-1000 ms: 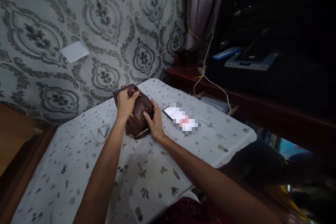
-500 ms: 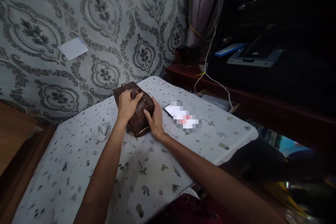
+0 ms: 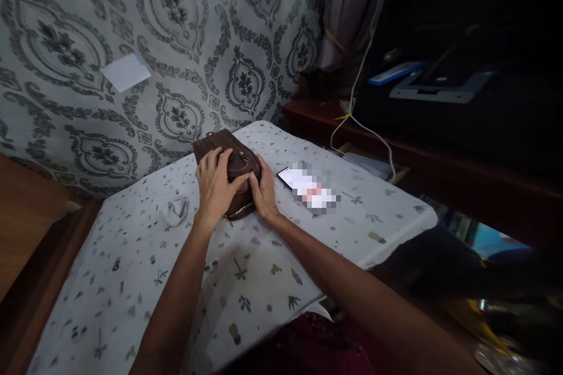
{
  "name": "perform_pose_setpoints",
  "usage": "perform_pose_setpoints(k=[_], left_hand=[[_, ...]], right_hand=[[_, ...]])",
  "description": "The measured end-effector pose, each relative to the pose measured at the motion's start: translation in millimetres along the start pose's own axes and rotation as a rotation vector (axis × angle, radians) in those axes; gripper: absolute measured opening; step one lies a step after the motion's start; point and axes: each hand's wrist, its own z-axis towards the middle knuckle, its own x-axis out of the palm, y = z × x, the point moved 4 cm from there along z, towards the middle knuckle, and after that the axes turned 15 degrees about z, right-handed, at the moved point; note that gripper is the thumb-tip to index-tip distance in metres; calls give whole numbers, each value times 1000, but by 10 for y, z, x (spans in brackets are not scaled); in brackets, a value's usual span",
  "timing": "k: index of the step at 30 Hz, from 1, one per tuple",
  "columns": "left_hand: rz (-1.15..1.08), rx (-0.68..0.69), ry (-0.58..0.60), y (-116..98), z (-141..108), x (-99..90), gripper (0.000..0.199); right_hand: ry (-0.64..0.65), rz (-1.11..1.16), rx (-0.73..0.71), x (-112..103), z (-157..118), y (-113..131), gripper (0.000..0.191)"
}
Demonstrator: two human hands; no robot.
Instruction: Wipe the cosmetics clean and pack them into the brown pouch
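A dark brown leather bag (image 3: 237,184) with gold zips lies on the white patterned cloth (image 3: 246,281), near the wall. My left hand (image 3: 215,184) lies over the bag's left side, fingers spread and slightly bent, thumb stretched toward the right. At the bag's right side, my right hand (image 3: 264,190) grips its edge, with the thumb on top and the fingers along the far side. The two thumbs are close together. Just right of the bag lies a lit phone (image 3: 303,184), its screen partly pixelated.
A small crumpled pale item (image 3: 177,211) lies left of the bag. Behind are a patterned wall and a pale card (image 3: 125,72). At the right, a white cable (image 3: 354,105) hangs beside a dark red shelf (image 3: 308,110) and a dark screen.
My left hand has opened from its hold near the bag's top strap and now lies spread over the left side. The bag appears flatter. The camera view has shifted slightly.
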Motion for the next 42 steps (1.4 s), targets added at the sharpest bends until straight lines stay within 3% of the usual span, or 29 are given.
perform_pose_setpoints(k=[15,21,29,42], left_hand=[[55,45,40,85,-37,27,58],[59,36,40,94,-25,8,55],[43,22,41,84,-8,5,52],[8,75,67,143,-25,39,67]], right_hand=[[-48,80,32,-25,12,33,57],[-14,30,6,-39,19,-3,63],[142,-75,-81,-43,-26,39,92],[116,-79,-95,-75,49,-9,92]])
